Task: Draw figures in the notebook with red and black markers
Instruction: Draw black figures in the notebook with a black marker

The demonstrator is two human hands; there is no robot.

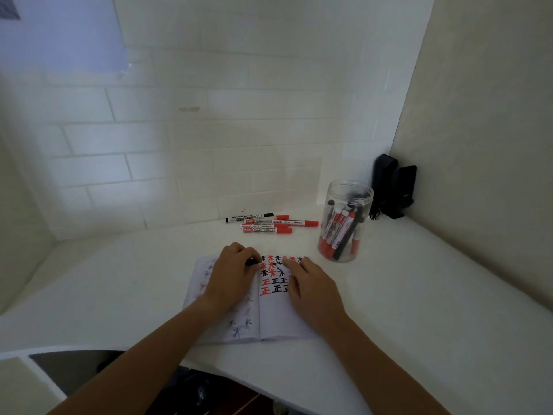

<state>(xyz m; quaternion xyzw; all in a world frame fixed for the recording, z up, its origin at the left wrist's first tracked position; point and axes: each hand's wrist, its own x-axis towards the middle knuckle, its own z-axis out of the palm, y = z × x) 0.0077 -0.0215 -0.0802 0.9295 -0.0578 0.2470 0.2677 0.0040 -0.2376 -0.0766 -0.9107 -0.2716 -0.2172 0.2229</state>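
On the white bench point(389, 295) an open notebook point(275, 322) lies under both hands, the left hand point(232, 277) gripping a black marker point(253, 262), the right hand point(311, 290) flat beside red and black figures.

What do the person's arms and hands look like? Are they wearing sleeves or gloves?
Both arms are bare all the way up to the frame's edge, with no sleeves showing. The left hand and the right hand have no gloves. No watch, bracelet or ring shows on the wrists or fingers, and no markings or cables are on them.
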